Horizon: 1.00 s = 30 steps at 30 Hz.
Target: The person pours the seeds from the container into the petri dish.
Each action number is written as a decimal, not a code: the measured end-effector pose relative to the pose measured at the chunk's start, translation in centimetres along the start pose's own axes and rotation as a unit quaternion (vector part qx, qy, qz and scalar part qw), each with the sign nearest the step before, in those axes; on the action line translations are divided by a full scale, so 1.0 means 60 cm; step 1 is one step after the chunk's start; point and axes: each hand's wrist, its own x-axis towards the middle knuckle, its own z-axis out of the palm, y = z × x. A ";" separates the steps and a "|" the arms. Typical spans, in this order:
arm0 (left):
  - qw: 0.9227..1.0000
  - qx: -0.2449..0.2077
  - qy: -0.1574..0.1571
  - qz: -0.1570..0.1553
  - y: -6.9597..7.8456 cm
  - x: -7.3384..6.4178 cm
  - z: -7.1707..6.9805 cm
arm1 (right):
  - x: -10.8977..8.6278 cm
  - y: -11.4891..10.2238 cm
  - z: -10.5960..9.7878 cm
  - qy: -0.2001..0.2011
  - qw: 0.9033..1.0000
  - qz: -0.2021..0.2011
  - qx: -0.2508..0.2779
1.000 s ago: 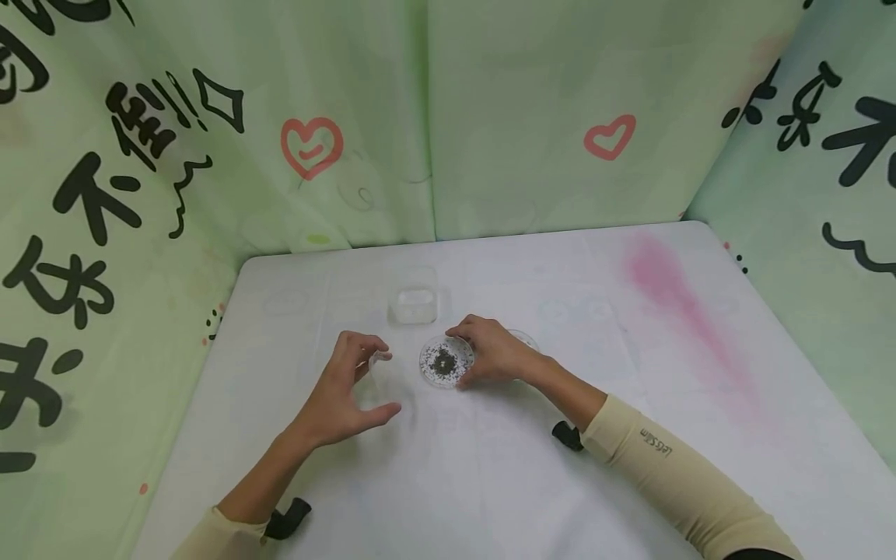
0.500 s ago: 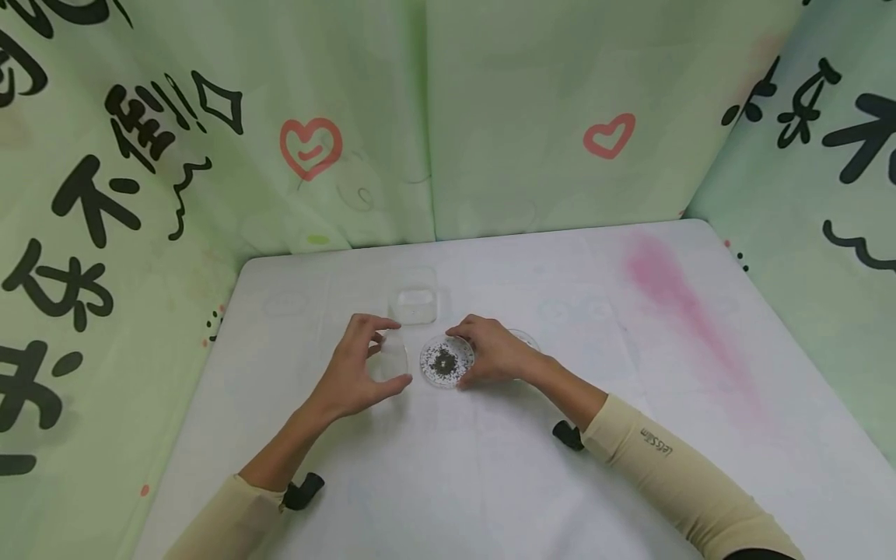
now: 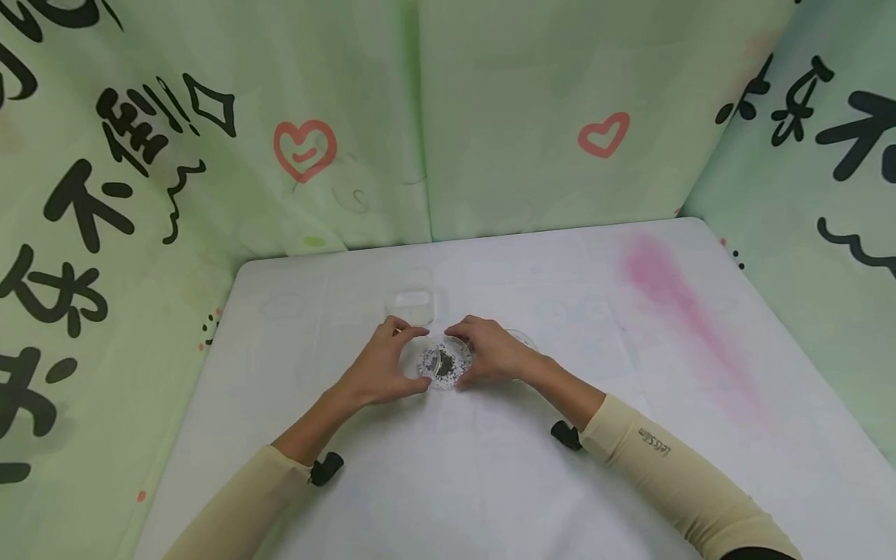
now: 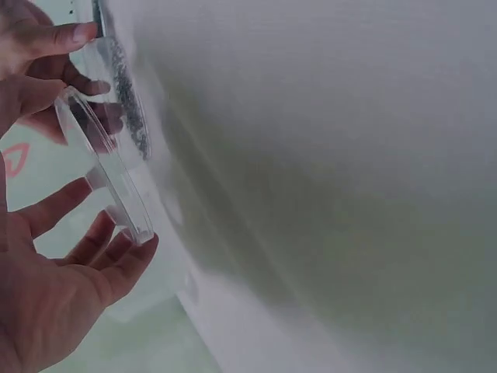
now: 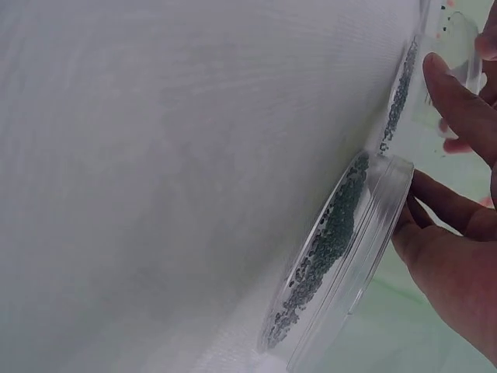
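My left hand [image 3: 381, 364] holds a clear petri dish lid [image 4: 109, 167] by its rim, between thumb and fingers. The lid is tilted and overlaps the left part of an uncovered petri dish [image 3: 455, 359] in the head view. Dark granules lie in this dish, heaped near its middle with others scattered around. My right hand [image 3: 493, 351] grips the dish's right edge, thumb on the near side and fingers on the far side. A second, lidded petri dish [image 5: 365, 256] with dark granules stands to the right, mostly hidden beneath my right hand in the head view.
Behind the left hand sits a clear square plastic container [image 3: 411, 305]. A white cloth covers the table [image 3: 490, 482], with a pink stain [image 3: 672, 295] at the right. Green printed curtains [image 3: 504, 117] hang along the back and sides.
My left hand has moved right and slightly forward with the lid, from beside the dish to over its left edge. The right hand keeps its grip on the dish in the same place.
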 end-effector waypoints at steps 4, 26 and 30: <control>1.000 0.013 -0.019 0.010 0.006 0.014 0.013 | -0.005 0.002 -0.003 0.004 1.000 -0.010 -0.002; 0.996 0.061 -0.040 0.046 0.032 0.041 0.030 | -0.089 0.040 -0.052 0.094 0.995 0.029 0.031; 0.996 0.062 -0.045 0.035 0.032 0.037 0.029 | -0.103 0.049 -0.056 0.119 0.992 0.021 0.027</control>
